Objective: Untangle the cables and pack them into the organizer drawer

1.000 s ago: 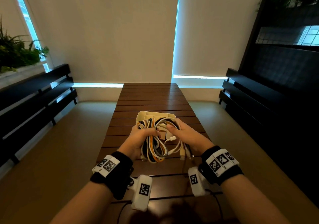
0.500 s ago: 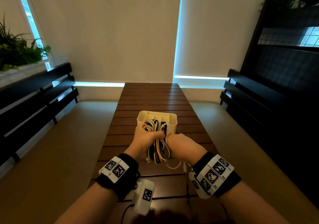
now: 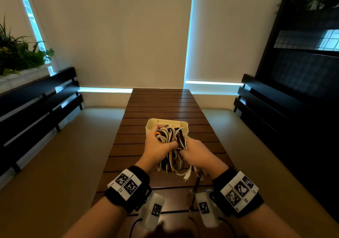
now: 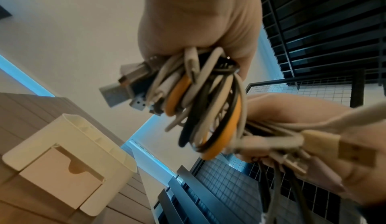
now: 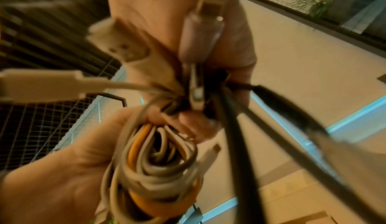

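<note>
A tangled bundle of white, black and orange cables (image 3: 170, 146) hangs between both hands above the slatted table. My left hand (image 3: 157, 146) grips the bundle's left side, fingers curled round the loops (image 4: 204, 105). My right hand (image 3: 196, 153) grips the right side, with USB plugs (image 3: 187, 176) dangling below it. The cream organizer (image 3: 149, 125) stands on the table just behind the bundle; in the left wrist view its small drawer (image 4: 62, 178) is closed. Loops and plugs (image 5: 154, 163) fill the right wrist view.
The long brown slatted table (image 3: 161, 102) runs away from me. Dark benches (image 3: 36, 105) line the left and right (image 3: 275, 102) sides over a beige floor. Plants (image 3: 16, 56) sit on the left ledge.
Both hands have drawn closer together and gathered the spread loops into a tighter bundle, lifting it slightly toward the organizer.
</note>
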`<state>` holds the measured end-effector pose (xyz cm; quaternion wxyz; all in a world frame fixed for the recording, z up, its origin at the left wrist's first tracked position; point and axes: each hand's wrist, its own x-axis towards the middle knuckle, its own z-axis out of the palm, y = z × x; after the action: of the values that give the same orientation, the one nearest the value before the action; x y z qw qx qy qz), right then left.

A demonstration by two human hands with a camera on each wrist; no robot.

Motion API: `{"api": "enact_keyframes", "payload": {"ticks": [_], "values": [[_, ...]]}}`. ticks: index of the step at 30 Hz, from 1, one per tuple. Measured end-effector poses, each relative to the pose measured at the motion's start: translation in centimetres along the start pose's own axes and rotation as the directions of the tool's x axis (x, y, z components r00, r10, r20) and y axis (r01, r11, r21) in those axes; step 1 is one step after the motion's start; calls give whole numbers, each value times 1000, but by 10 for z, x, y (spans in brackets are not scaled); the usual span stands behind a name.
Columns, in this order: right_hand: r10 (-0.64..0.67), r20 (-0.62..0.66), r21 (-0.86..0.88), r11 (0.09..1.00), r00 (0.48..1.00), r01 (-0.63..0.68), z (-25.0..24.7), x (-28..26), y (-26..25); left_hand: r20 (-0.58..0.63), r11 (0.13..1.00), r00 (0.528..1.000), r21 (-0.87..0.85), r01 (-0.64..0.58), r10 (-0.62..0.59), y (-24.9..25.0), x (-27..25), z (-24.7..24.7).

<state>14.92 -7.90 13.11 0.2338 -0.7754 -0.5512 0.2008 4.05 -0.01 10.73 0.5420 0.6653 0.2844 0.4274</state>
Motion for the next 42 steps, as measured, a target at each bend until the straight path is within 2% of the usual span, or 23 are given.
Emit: {"api": "enact_keyframes", "payload": {"ticks": [3,7,10,15,17,19,22,24,26,28,30,36,39,42], "values": [[-59,68,179,983,996,46,-5,-5,-4,-9,997,998,26,-69,69,-2,1,1],[-135,103,177,977,985,116,-9,-9,-4,-37,972,979,135,-194,200,-4,1,4],[-142,133,165,979,981,119,-8,-6,-1,-50,966,972,132,-222,230,-6,-1,7],[-177,126,176,972,976,153,0,-1,0,0,985,992,-113,-129,130,-5,-1,9],[-214,115,145,970,970,197,4,-1,-2,37,986,992,-125,-112,118,-2,-1,10],[-233,101,37,972,967,231,6,-1,-4,43,986,994,-142,-89,96,-4,-1,12],[-163,66,-158,972,984,172,8,-3,-8,23,957,1000,-290,15,-8,-3,-4,15],[-101,-10,-242,965,995,95,11,-7,-13,13,926,998,-373,64,-63,-1,-2,16],[-69,-88,-246,968,994,45,17,-8,-14,19,885,994,-453,106,-110,-1,1,16],[-35,-92,-224,974,995,13,23,-6,-14,39,849,987,-505,154,-155,-4,3,15],[3,-71,-228,973,997,-19,31,-1,-10,77,839,981,-510,192,-178,-6,3,12],[-40,-27,-202,979,999,34,39,0,-12,239,899,964,-390,201,-112,-4,7,-1],[-122,-1,-206,971,993,119,36,-2,-15,239,895,964,-396,205,-116,-3,11,-5],[-139,49,-133,981,989,144,35,1,-16,203,884,970,-419,208,-133,-4,14,-6]]}}
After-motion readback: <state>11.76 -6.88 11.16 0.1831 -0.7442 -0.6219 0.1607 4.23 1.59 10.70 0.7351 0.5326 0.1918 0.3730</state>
